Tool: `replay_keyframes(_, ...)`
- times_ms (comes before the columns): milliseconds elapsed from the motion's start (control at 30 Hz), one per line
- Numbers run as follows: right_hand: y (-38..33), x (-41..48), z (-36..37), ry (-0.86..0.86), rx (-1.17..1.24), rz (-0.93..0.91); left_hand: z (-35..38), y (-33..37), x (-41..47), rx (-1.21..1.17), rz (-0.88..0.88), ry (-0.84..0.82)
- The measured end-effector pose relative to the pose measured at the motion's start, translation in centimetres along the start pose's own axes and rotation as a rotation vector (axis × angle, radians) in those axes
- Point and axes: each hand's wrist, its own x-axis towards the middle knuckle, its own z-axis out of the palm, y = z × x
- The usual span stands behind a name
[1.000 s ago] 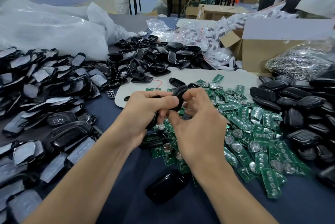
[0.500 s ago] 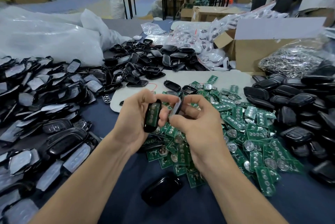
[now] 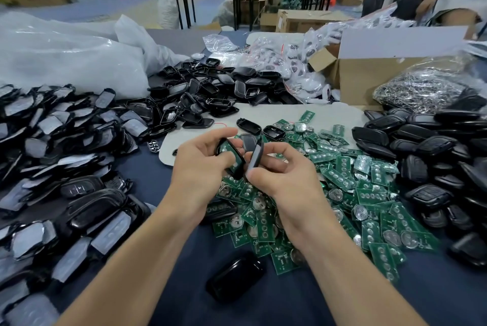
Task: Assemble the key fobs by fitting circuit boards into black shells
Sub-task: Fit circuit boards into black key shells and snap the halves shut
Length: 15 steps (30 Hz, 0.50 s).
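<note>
Print on the circuit boards [image 3: 340, 175] cannot be read. A board-fitted shell [image 3: 232, 155] is gripped in the left hand [image 3: 200, 170], a 2nd shell [image 3: 256, 153] pinched in the right hand [image 3: 287, 180].

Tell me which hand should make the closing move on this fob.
Probably the right hand: it pinches the loose cover tilted, just beside the board-filled shell, which the left hand grips as a base.

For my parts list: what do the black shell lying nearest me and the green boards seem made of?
Black shell: probably moulded plastic, glossy; bright reflections on its curved top. Green boards: seemingly rigid circuit-board laminate, green coating, carrying shiny metal-looking discs.
</note>
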Motion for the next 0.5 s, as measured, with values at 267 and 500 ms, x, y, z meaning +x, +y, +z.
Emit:
replay_keyframes(267,0.7,-0.03,0.59,0.11,-0.341,-0.139,0.45,-0.05,-0.49,0.119,0.089,-0.024)
replay_keyframes(500,0.9,0.02,0.4,0.102,-0.476,-0.178,0.84,-0.48,-0.43,0.053,-0.012,-0.059)
